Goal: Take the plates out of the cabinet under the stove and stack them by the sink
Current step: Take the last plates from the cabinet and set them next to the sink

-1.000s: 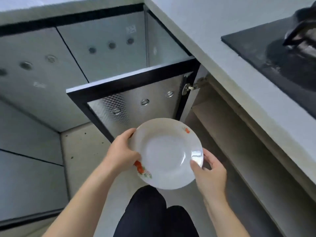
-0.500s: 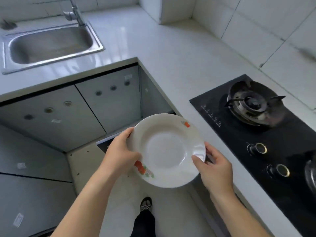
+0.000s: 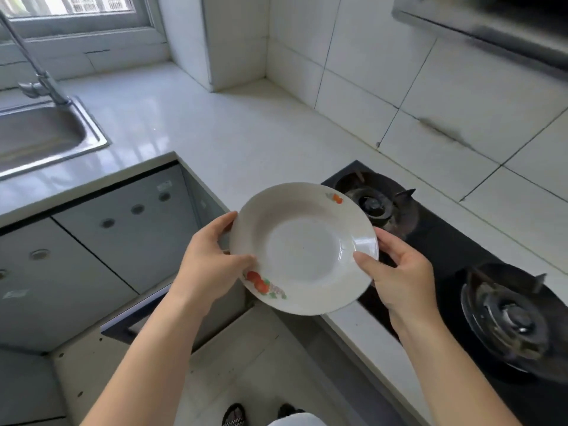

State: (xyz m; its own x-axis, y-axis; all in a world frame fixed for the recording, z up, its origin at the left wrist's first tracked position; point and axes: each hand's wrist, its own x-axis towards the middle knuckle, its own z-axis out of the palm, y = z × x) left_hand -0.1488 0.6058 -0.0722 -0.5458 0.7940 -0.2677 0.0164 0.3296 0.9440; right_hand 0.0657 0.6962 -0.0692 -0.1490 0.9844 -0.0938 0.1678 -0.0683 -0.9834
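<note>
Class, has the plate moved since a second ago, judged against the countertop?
Yes: the plate rose from below the countertop edge to over it, overlapping the stove.

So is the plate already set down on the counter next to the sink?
No, the left hand and right hand both hold the plate by its rim, up in the air near the stove.

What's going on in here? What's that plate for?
A person holds a white plate with a red flower print in both hands. The left hand is on its left rim and the right hand is on its right rim. The plate is up in the air next to the stove. It has not been set down by the sink, which is off to the left.
</note>
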